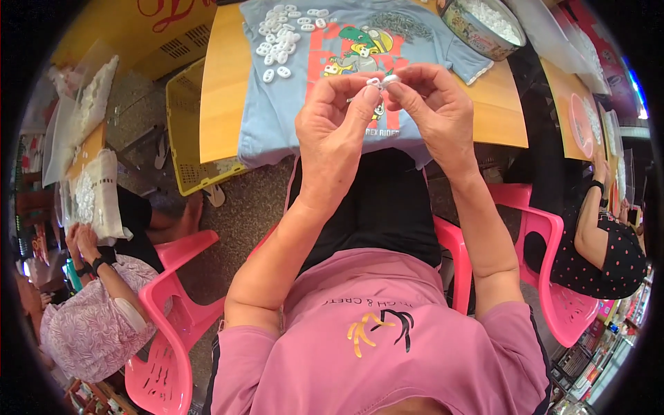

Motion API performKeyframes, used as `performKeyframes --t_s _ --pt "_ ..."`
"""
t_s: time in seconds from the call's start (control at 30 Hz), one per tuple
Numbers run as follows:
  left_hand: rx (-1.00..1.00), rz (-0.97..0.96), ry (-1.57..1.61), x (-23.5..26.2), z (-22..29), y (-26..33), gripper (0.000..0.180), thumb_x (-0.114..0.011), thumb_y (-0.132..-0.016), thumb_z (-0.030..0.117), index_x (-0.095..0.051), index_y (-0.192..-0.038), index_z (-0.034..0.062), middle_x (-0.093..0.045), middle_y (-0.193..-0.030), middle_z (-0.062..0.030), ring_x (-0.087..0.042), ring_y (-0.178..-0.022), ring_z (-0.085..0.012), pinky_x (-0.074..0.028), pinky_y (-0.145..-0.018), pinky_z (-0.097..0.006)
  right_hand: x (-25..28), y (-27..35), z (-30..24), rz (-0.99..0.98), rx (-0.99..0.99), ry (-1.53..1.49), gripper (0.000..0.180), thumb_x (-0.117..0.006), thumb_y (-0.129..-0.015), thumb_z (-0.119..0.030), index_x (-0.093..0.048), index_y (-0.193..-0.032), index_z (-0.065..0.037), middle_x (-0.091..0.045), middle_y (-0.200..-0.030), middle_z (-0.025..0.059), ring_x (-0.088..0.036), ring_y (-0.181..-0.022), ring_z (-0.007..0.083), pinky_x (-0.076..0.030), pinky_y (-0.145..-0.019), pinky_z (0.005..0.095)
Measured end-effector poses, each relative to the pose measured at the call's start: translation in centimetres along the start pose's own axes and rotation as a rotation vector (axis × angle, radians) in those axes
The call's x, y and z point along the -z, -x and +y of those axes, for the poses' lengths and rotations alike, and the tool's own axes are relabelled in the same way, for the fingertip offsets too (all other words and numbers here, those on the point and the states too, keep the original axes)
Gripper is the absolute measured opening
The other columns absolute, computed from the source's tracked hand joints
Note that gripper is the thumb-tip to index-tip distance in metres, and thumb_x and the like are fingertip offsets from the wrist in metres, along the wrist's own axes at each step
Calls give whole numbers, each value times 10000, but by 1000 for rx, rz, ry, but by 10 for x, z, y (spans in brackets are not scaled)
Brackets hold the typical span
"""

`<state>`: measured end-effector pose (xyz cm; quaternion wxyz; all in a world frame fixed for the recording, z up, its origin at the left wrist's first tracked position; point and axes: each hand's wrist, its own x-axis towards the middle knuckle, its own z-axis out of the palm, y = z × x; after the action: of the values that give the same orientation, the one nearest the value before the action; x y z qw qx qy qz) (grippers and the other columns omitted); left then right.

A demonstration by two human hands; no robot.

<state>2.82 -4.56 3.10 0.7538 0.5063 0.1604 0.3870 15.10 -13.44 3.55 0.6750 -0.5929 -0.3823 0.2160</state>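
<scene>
My left hand [337,121] and my right hand [434,111] are raised close together over the T-shirt. Between left thumb and forefinger is pinched a small white plastic piece [374,81]. My right thumb and fingers close on a rounded white plastic piece [391,79], right beside the first; whether the two touch is unclear. Beyond my left hand, several white oval two-hole plastic pieces [280,47] lie loose on the blue printed T-shirt [266,117]. A heap of small dark metal parts, apparently springs [402,26], rests on the shirt's far right.
A round tin [477,38] of small white parts stands at the far right of the wooden table [225,90]. Left of the table is a yellow plastic crate [181,131]. People in pink chairs [176,325] work at tables on both sides.
</scene>
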Motion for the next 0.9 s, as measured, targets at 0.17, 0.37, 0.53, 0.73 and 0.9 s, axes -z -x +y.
performKeyframes --t_s 0.17,0.37,0.53,0.73,0.9 --pt "70 -8 -14 2 2 0 151 -619 -936 80 -591 -1047 -19 -673 -1073 -131 -636 -938 -151 -508 -866 -287 6 5 -3 -29 20 236 155 -680 -890 -28 -610 -1018 25 -659 -931 69 -634 -787 101 -529 -694 232" --pt "123 24 153 0 -1 0 189 -652 -926 146 -602 -1008 -17 -668 -945 -81 -627 -845 -120 -507 -763 -258 8 8 -16 -2 -83 67 123 -691 -886 -56 -629 -959 20 -670 -849 67 -639 -729 101 -514 -667 223" --pt "155 6 117 1 0 2 176 -646 -925 135 -595 -991 -20 -653 -895 -76 -607 -795 -112 -510 -739 -263 -5 6 -18 131 -59 -38 153 -725 -868 -85 -634 -921 26 -677 -777 64 -643 -685 90 -525 -651 210" --pt "139 5 114 2 1 1 170 -648 -920 119 -593 -988 -26 -645 -874 -67 -599 -765 -105 -504 -712 -252 -9 7 -19 113 -59 -26 136 -702 -880 -74 -642 -949 26 -691 -800 86 -664 -720 122 -532 -695 231" --pt "127 21 93 1 2 2 170 -646 -922 117 -593 -988 -30 -646 -872 -68 -600 -764 -103 -503 -703 -249 -13 7 -18 150 18 16 134 -702 -879 -69 -645 -957 23 -699 -821 90 -666 -730 114 -530 -698 223"
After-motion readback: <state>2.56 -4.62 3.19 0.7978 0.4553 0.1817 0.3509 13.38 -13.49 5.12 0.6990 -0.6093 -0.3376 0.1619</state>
